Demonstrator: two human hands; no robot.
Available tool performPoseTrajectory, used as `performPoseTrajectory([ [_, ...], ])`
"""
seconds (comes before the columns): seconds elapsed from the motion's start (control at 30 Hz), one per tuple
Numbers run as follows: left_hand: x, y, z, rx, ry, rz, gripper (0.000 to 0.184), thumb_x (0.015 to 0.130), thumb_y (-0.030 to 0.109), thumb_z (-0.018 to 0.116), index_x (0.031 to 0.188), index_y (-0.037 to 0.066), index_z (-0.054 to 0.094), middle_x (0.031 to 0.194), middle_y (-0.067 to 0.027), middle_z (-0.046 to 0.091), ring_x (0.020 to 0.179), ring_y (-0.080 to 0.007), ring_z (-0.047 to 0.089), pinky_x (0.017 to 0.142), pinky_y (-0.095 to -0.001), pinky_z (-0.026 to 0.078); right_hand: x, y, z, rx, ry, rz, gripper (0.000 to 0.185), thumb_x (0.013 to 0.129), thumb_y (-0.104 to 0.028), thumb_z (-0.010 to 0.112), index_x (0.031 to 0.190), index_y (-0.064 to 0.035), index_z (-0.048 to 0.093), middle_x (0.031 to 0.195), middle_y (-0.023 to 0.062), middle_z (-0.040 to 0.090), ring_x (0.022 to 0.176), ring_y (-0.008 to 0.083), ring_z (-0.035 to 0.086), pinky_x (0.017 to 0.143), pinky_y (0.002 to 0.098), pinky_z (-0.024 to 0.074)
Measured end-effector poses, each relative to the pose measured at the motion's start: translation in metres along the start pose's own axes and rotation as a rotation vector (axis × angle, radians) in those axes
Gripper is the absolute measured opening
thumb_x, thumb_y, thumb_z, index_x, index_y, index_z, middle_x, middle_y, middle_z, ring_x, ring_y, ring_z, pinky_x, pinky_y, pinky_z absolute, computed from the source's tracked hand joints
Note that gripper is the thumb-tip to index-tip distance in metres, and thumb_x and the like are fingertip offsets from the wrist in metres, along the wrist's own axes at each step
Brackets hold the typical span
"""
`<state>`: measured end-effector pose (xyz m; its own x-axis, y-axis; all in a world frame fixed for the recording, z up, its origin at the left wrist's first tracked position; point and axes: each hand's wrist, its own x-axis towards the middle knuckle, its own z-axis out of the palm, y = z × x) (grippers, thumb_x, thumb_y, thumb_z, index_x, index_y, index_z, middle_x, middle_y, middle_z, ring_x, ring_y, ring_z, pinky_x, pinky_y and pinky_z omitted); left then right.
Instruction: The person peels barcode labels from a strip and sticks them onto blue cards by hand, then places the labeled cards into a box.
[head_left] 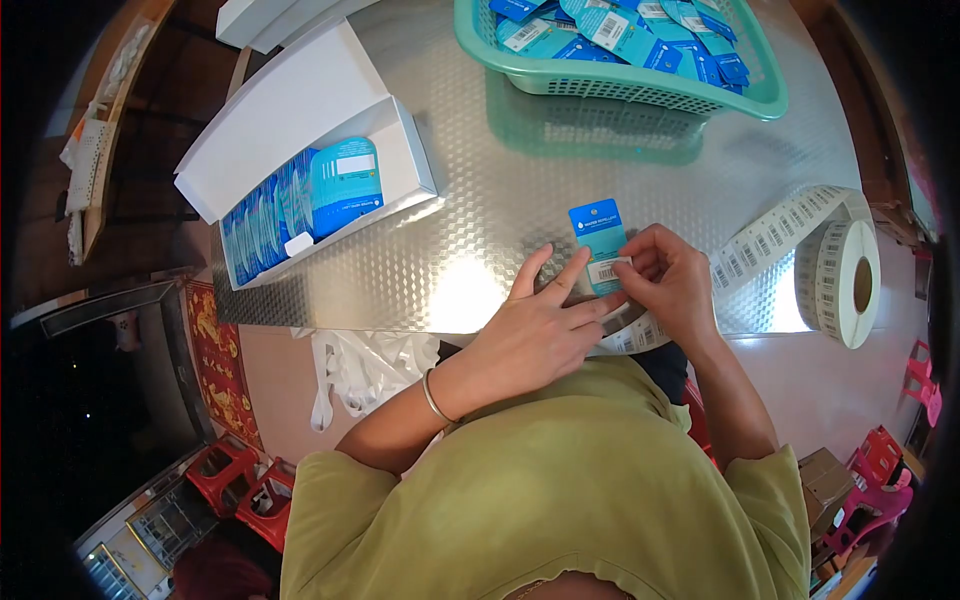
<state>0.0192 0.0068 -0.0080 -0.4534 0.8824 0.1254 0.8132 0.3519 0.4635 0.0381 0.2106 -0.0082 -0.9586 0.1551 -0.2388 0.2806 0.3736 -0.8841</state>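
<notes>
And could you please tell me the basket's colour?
The basket is pale green, best in the head view.

Both arms reach forward with bent elbows, wrists by the table's [370, 322] near edge. The left hand [530, 335] is palm down, reaching over that edge, fingers spread towards the right hand [622, 262]. The right comes in from the right side, thumb and index finger drawn together, other fingers curled, close beside the left's fingertips

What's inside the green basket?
The green basket holds a pile of blue cards, some showing white barcode labels. The top ones hide whatever lies underneath.
</notes>
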Motion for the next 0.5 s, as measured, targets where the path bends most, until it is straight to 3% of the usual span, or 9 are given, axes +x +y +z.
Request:
performPoseTrajectory([
  [0.37, -0.0001, 0.0002, 0.0001, 0.011, 0.000, 0.002, 0.012, 0.080, 0.023, 0.068, 0.081, 0.013, 0.062, 0.129, 0.0057, 0.059, 0.139, -0.0324, 0.032, 0.111, -0.0600, 0.018, -0.0004, 0.0001, 0.0015, -0.042, 0.010, -0.012, 0.016, 0.079, -0.009, 0.073, 0.090, -0.0023, 0.063, 0.068, 0.0052, 0.067, 0.059, 0.0093, 0.063, 0.056, 0.0236, 0.0501],
  [0.5, 0.0006, 0.0012, -0.0022, 0.016, -0.016, 0.015, 0.012, 0.079, 0.022, 0.067, 0.082, 0.012, 0.062, 0.130, 0.0048, 0.058, 0.139, -0.0265, 0.034, 0.113, -0.0580, 0.018, -0.0006, -0.0021, 0.0014, -0.075, 0.009, -0.023, 0.017, 0.078, -0.010, 0.073, 0.090, -0.0023, 0.063, 0.068, 0.0056, 0.067, 0.059, 0.0104, 0.064, 0.056, 0.0245, 0.0507],
])
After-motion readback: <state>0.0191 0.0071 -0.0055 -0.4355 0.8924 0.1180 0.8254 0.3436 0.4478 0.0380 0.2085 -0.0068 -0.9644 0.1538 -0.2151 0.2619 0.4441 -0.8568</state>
